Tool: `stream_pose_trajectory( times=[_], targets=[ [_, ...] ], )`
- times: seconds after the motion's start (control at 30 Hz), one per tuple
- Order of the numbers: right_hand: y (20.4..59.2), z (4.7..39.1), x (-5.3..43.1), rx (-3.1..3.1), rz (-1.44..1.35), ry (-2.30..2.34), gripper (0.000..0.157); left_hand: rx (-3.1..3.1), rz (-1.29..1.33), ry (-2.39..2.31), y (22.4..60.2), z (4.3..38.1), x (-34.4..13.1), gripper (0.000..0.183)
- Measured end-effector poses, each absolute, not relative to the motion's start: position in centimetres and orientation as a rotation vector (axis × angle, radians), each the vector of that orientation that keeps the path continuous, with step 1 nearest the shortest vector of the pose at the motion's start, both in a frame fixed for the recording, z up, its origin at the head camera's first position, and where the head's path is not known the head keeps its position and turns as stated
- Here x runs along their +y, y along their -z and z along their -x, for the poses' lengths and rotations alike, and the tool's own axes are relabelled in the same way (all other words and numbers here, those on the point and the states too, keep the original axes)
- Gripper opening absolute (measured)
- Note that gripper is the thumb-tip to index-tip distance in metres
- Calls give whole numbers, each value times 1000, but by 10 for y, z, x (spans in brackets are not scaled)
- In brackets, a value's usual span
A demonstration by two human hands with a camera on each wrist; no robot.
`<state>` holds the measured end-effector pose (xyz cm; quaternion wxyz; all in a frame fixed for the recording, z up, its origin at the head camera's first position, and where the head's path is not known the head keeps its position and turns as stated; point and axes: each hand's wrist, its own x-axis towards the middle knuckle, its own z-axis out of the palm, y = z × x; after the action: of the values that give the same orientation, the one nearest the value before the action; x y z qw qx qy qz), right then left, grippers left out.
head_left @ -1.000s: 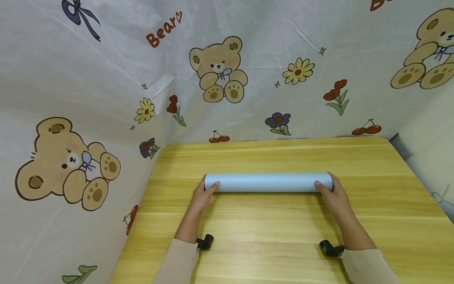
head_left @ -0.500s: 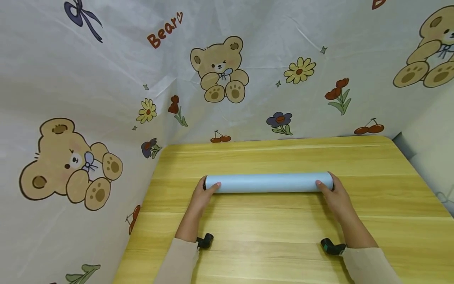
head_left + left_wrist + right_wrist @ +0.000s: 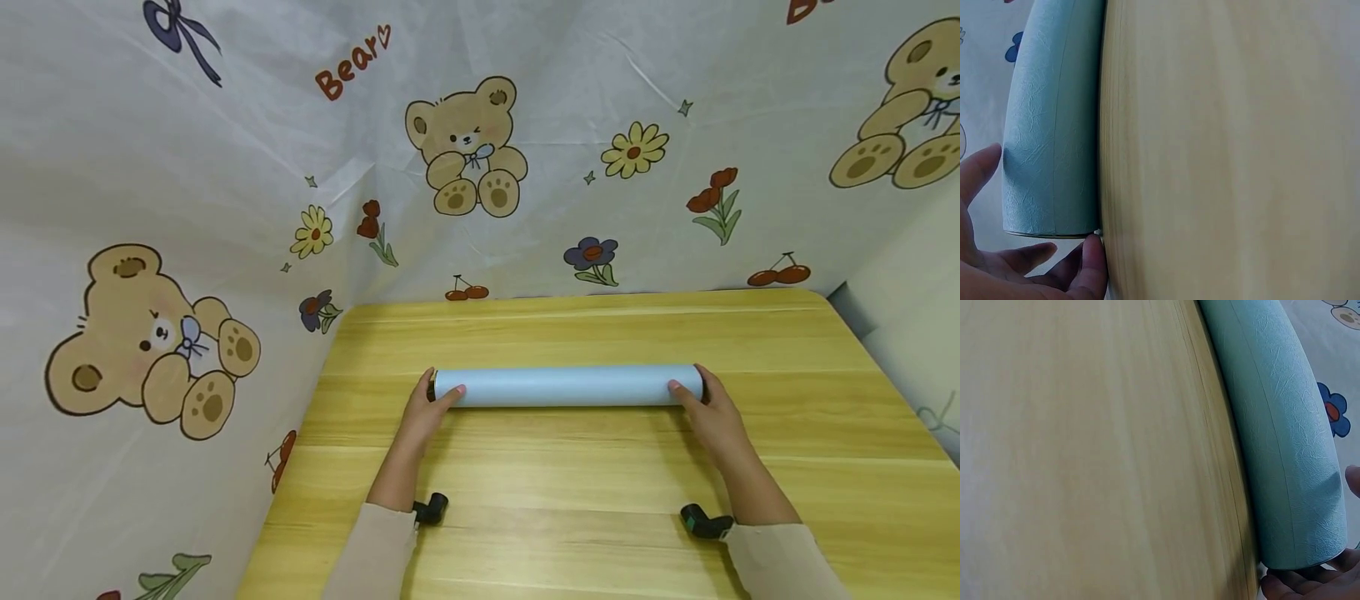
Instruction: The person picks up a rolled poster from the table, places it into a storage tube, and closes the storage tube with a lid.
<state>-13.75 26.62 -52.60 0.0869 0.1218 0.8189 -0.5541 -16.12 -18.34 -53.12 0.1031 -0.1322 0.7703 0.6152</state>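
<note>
Nothing has shifted since the earlier frames: both hands stay where they were. The pale blue textured paper roll (image 3: 567, 386) lies across the middle of the light wooden tabletop (image 3: 600, 500), parallel to its far edge. The left hand (image 3: 422, 414) grips its left end, the right hand (image 3: 712, 417) grips its right end, fingers curled around.

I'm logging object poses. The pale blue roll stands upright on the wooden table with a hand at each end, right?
Not upright: the head view shows the pale blue roll lying flat on the wooden table, the left hand and right hand at its ends.
</note>
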Motion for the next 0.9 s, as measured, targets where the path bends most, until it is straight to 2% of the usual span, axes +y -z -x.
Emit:
stream_pose_trajectory(
  times=[0.33,0.63,0.73,0.9],
  targets=[
    [523,137,269,2441,-380,1735,88,2265,370,-1827,528,161,-186,99],
    [513,132,267,2613,-521,1827,66,2502,371,-1744,512,156,-189,91],
    [510,130,266,2683,-434,1814,62,2568,342,-1719,506,153,-192,89],
    [507,127,266,2895,-87,1643,61,2662,264,-1605,498,148,-195,89]
  ],
)
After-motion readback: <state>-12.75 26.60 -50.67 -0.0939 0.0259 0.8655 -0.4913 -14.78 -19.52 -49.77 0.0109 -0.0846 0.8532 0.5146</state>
